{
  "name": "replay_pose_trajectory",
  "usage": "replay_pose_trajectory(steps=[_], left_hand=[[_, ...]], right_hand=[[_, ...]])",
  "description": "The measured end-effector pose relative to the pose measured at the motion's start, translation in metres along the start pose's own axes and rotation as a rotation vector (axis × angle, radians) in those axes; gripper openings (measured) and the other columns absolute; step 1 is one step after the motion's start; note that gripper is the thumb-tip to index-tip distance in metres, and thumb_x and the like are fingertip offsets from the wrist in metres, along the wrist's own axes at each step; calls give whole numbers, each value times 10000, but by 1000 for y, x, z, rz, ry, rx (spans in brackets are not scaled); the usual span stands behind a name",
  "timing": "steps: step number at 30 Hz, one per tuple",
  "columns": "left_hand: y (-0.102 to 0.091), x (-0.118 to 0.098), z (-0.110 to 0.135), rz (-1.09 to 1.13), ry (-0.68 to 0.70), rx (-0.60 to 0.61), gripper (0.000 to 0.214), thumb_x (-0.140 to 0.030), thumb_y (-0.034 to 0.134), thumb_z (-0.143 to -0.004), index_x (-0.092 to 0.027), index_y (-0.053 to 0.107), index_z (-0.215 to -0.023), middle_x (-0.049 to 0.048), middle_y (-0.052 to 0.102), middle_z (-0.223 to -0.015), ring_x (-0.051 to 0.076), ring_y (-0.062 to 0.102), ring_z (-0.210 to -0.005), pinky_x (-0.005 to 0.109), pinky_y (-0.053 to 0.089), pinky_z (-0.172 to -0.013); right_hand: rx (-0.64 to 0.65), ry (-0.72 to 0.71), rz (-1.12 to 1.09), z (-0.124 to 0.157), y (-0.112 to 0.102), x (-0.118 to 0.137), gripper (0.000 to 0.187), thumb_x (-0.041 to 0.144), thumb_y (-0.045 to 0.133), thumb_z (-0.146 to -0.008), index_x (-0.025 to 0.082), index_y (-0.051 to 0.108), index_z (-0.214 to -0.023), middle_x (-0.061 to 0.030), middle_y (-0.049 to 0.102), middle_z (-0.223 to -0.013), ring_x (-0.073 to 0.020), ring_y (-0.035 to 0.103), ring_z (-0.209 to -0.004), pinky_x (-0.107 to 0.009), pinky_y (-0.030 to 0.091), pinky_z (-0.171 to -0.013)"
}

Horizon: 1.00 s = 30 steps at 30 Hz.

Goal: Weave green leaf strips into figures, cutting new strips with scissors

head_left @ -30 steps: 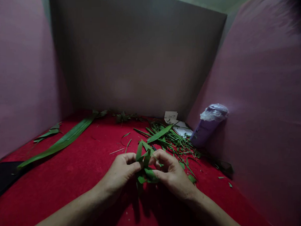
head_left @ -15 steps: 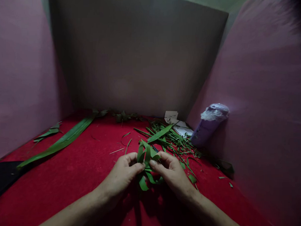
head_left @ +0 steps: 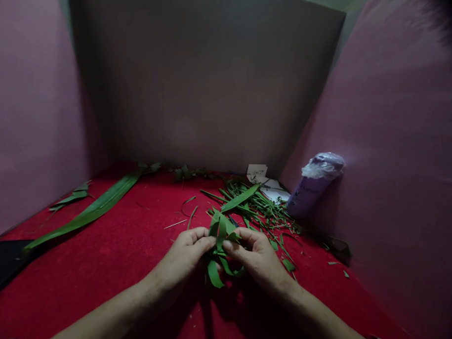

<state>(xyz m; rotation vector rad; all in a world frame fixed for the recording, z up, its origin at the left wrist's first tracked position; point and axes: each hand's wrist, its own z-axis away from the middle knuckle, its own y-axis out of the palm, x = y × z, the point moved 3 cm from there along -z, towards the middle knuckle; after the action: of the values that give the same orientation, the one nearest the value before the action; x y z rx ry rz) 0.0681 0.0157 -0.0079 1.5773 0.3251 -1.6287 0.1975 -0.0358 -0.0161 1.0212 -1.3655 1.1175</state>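
Between my two hands is a bundle of green leaf strips (head_left: 221,230), bent into loops at the top with loose ends curling down below. My left hand (head_left: 191,248) pinches its left side, thumb pressed on the strips. On the other side my right hand (head_left: 255,251) grips the bundle between thumb and fingers. Some of the fingertips are hidden behind the leaves. Just beyond the hands, a single broad leaf piece (head_left: 241,197) rests on a heap of cut green stems (head_left: 266,207).
A long green leaf (head_left: 90,212) stretches across the red cloth (head_left: 114,272) at left, its tip over a black flat object (head_left: 7,261). White papers (head_left: 273,191) and a purple container with plastic on top (head_left: 315,183) stand by the right wall. A thin stick (head_left: 175,224) lies mid-cloth.
My left thumb and fingers have shifted slightly up and inward on the leaf strips, and the loops have tilted a little. My right hand keeps nearly the same hold.
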Motion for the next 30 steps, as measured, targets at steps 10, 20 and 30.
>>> replay_pose_trajectory(steps=[10,20,30], left_hand=[[-4,4,0,-43,-7,24,238,-353,609,-754,-134,517,-737,36,620,-615,122,562,-491,250,456,-521],[1,2,2,-54,-21,-31,255,-336,682,-683,-125,548,-731,32,612,-593,136,573,-477,248,458,-487],[0,3,0,-8,-14,-10,223,-291,679,-687,-133,540,-763,17,597,-607,177,623,-558,269,490,-524]], right_hand=[[-10,-3,26,1,1,3,304,428,662,-696,157,533,-647,28,501,-543,-95,427,-493,-203,344,-456],[13,9,3,1,1,0,311,452,625,-725,149,561,-693,24,499,-573,-101,454,-503,-217,370,-477],[-17,15,19,1,1,3,296,433,625,-718,155,545,-656,37,467,-546,-90,440,-473,-201,371,-444]])
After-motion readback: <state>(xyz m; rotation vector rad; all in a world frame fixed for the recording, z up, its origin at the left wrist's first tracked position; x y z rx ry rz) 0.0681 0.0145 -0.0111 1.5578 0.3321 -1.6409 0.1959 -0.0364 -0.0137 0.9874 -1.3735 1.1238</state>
